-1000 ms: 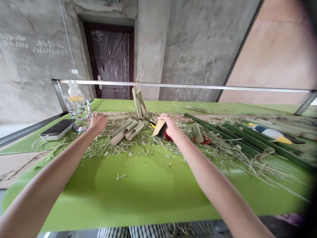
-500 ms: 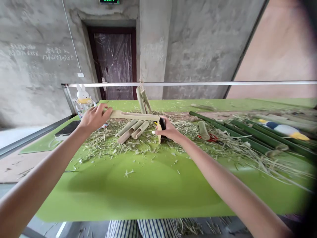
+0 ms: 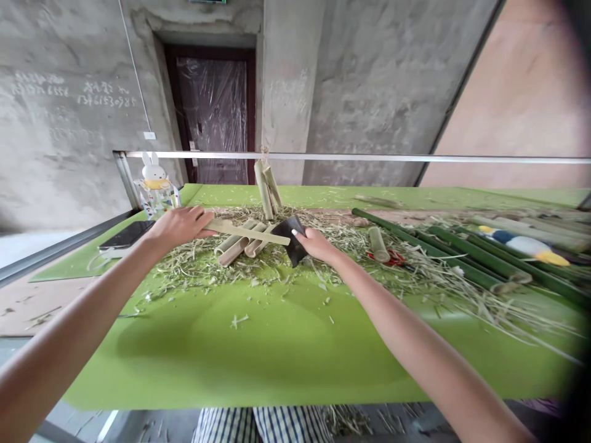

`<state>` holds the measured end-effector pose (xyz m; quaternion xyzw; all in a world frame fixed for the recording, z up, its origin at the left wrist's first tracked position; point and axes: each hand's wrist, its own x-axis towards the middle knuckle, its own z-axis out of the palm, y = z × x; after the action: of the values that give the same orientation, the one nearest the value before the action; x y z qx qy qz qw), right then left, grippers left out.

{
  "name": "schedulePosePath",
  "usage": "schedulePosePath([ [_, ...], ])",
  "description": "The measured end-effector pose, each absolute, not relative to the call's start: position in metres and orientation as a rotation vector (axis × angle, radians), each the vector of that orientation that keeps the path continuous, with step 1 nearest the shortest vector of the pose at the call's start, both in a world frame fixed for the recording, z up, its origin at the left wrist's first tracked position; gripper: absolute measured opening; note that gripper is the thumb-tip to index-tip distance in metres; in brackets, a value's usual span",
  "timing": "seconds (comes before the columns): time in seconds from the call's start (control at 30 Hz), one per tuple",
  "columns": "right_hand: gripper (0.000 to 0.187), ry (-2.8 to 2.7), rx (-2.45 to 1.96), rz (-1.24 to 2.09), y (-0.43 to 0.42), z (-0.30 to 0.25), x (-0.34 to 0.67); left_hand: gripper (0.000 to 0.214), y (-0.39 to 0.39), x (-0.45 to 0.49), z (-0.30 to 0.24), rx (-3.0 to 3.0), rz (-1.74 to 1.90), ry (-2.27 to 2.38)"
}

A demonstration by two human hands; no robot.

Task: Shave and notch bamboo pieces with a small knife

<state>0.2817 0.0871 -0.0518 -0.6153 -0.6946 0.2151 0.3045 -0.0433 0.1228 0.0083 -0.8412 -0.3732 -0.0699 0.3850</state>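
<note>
Baring a dark sheet (image 3: 295, 253)
Left hand (image 3: 179, 224) grips a bamboo strip (image 3: 249, 233), right hand (image 3: 316, 243) pinches the sheet; tan back now hidden, abrasive side seemingly presented.

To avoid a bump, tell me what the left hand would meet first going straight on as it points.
Likely the dark sheet in the right hand, though depth is unclear: the short bamboo pieces might come first.
</note>
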Motion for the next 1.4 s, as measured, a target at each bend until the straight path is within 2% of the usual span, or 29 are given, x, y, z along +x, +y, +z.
schedulePosePath([
  [0.2,0.046,-2.083,-1.455,0.568,0.063,-0.028,0.277,0.039,0.129,-0.017,0.005,-2.092,-0.231,-0.833],
  [0.33,0.042,-2.26,-1.331,0.632,0.06,-0.025,0.279,0.029,0.128,0.0,0.001,-2.071,-0.242,-0.665],
  [0.47,0.042,-2.305,-1.297,0.74,0.06,-0.026,0.284,0.033,0.119,0.014,-0.002,-2.056,-0.265,-0.506],
  [0.57,0.059,-2.342,-1.268,0.784,0.058,-0.027,0.293,0.034,0.112,0.018,-0.002,-2.041,-0.233,-0.454],
  [0.67,0.074,-2.425,-1.491,0.675,0.057,-0.031,0.303,0.034,0.111,0.016,-0.003,-2.017,-0.186,-0.472],
  [0.77,0.066,-2.44,-1.702,0.535,0.059,-0.038,0.308,0.036,0.117,0.013,-0.009,-2.011,-0.124,-0.56],
  [0.93,0.044,-2.346,-1.573,0.583,0.063,-0.041,0.302,0.034,0.126,0.013,-0.026,-2.086,-0.186,-0.634],
  [1.17,0.041,-2.535,-1.559,0.4,0.071,-0.025,0.274,0.022,0.116,0.023,-0.034,-2.11,-0.454,-0.525],
  [1.23,0.042,-2.569,-1.571,0.482,0.075,-0.022,0.263,0.02,0.114,0.02,-0.033,-2.106,-0.484,-0.555],
  [1.4,0.037,-2.376,-1.521,1.003,0.08,-0.022,0.232,0.022,0.111,0.008,-0.031,-2.11,-0.491,-0.708],
])
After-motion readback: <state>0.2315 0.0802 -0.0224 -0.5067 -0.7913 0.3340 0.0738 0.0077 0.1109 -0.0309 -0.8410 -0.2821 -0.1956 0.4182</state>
